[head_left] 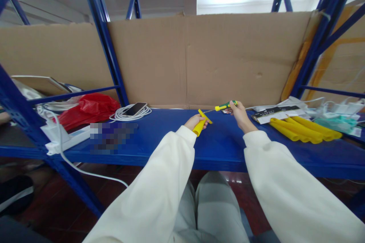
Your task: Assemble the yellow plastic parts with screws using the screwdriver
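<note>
My left hand (196,122) is closed around a yellow T-shaped piece with a tube-like handle (200,128), held above the blue shelf top. In my right hand (240,115) is a screwdriver (225,106) with a green and yellow handle. Its thin shaft points left, and the tip reaches the crosspiece of the yellow part; whether it touches a screw there is too small to tell. To the right of my right hand, several yellow tubes (305,129) lie side by side on the shelf.
Blue metal shelving (110,45) frames the work surface, with a cardboard panel (228,57) behind. Leftward are a phone (136,109) on a coiled white cable (119,113), a red plastic bag (88,110) and a white power strip (74,139). A black-and-white box (275,114) lies at right.
</note>
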A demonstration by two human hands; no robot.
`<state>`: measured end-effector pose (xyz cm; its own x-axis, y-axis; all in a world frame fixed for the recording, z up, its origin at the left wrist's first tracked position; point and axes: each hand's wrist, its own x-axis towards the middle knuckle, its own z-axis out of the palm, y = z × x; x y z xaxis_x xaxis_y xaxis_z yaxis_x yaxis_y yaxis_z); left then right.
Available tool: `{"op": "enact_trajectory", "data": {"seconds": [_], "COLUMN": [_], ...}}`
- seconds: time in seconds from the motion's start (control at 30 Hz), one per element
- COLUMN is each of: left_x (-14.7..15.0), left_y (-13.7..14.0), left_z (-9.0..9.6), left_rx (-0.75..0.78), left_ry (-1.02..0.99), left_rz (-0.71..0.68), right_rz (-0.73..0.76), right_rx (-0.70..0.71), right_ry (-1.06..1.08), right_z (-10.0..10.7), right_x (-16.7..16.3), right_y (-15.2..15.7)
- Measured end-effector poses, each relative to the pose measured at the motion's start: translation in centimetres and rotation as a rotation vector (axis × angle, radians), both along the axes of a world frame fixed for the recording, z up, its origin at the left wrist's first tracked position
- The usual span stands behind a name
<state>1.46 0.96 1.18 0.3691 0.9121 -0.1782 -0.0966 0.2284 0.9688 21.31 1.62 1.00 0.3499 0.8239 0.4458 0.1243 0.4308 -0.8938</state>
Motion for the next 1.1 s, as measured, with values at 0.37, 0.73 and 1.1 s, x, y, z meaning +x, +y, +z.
{"op": "enact_trajectory", "data": {"seconds": [0.37,0.73,1.1], "left_x": [0.2,0.0,0.3], "left_y": [-1.3,-0.8,-1.5], "left_z": [0.7,0.1,-0.2], "left_rx": [-0.002,0.016,0.12], "left_ry": [0.007,0.017,0.093], "left_rz": [0.033,0.056,0.174], "right_rz": [0.013,0.024,0.109], "right_rx": [-0.002,-0.012,-0.096], "right_ry": [-0.028,0.093,0.242], "right_z": [-0.3,0.0,0.6], "right_x": [0.4,0.4,-0.3], "right_y": [0.4,-0.1,-1.3]}}
